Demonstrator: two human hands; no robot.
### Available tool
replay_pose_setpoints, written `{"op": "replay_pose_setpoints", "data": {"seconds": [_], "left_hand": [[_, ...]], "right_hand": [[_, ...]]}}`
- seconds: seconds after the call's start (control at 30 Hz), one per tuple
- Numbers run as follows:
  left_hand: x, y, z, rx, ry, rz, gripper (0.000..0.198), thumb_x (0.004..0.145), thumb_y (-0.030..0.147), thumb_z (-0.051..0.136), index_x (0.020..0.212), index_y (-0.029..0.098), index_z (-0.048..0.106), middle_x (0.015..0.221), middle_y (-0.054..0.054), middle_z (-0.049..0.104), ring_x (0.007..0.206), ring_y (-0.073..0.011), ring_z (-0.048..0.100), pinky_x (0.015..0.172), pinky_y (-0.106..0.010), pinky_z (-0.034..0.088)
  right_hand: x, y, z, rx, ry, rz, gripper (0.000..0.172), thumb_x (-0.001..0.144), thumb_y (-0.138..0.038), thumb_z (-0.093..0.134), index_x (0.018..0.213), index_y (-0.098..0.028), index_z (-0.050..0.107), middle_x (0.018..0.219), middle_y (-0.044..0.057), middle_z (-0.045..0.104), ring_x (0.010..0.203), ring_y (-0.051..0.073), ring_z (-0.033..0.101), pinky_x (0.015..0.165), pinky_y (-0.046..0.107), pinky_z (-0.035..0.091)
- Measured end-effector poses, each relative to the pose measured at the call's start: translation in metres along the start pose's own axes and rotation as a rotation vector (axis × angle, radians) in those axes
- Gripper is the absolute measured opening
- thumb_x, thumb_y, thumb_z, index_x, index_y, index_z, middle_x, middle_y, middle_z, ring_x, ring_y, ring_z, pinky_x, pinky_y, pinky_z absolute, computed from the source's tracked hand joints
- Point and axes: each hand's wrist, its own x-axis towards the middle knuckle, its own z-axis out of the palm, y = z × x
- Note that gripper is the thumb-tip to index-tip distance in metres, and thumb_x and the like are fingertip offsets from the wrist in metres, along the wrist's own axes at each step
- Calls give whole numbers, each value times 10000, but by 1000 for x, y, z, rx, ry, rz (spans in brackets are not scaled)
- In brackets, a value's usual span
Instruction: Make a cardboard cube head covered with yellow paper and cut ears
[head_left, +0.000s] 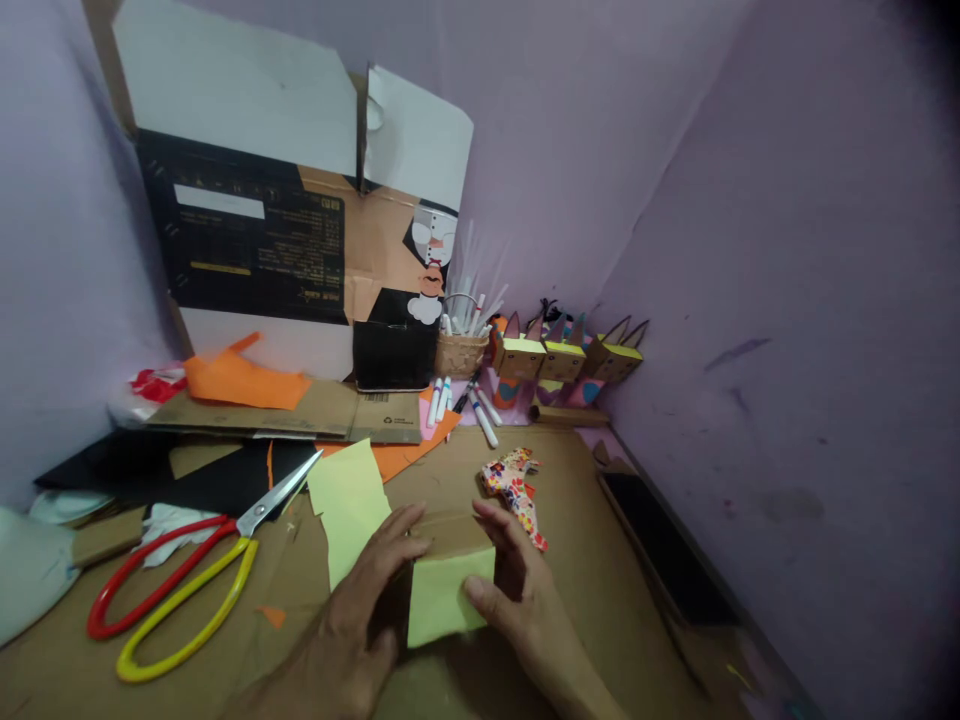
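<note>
Between my hands is a small cardboard box (450,535) with a square of pale yellow-green paper (446,605) on the side facing me. My right hand (525,590) grips it from the right, thumb on the paper and fingers along the far side. On the left, my left hand (367,590) curves round the box's edge with its fingertips at the top corner. A larger yellow-green sheet (349,510) lies just beyond my left hand. Scissors (244,525) with one red and one yellow handle rest open to the left. Beyond my right hand lies a crumpled flower-patterned piece (517,490).
At the back, an unfolded printed carton (247,240) leans against the wall, near a woven basket (461,355) of white sticks. Several markers (484,415) and box-headed paper figures (566,360) are close by. A dark phone-like slab (667,550) lies right; orange paper (240,380) sits left.
</note>
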Motion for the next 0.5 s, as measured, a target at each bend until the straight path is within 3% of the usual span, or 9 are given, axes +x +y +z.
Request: {"op": "replay_pose_setpoints", "data": {"seconds": [0.17, 0.33, 0.5], "left_hand": [[2, 6, -4, 57, 37, -99, 778, 660, 107, 611, 1360, 299, 332, 1414, -44, 367, 1294, -284, 318, 1088, -429, 196], [12, 5, -4, 59, 71, -158, 586, 667, 196, 663, 1228, 272, 515, 1281, -51, 527, 1203, -283, 438, 1020, -370, 330], [17, 8, -2, 44, 60, -208, 511, 669, 200, 660, 1163, 250, 540, 1174, -53, 598, 1113, -273, 513, 929, -340, 410]], "right_hand": [[2, 4, 0, 63, -17, -11, 652, 566, -249, 781, 1163, -258, 519, 1239, 109, 551, 1176, 275, 485, 993, 440, 368], [2, 13, 3, 6, -71, 34, 591, 590, -46, 678, 1124, -262, 547, 1195, 64, 581, 1146, 237, 511, 983, 404, 380], [4, 15, 2, -23, -86, 30, 579, 582, -12, 646, 1107, -240, 556, 1158, 59, 601, 1116, 233, 528, 962, 388, 396]]}}
